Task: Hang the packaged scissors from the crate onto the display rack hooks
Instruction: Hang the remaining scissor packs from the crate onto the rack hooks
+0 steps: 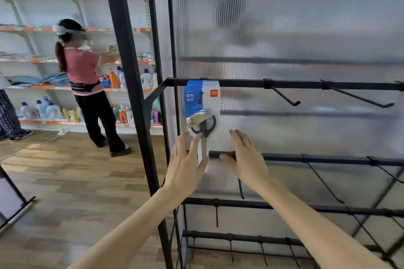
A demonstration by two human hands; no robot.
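Black metal display rack (284, 82) is backed by ribbed translucent panel (295, 28). Packaged scissors (202, 111) are hung on a hook at the left end of the middle bar, several cards stacked together. Left hand (185, 159) is held with fingers straight and spread, fingertips laid against the lower part of the pack. Right hand (247, 157) is held flat and relaxed just beside the pack, nothing gripped. 2 bare hooks (284, 96) are seen further right. Wood-pattern floor (65, 181) is seen at left, with store shelves (32, 59) of bottles (113, 78) and a person (87, 85) facing them.
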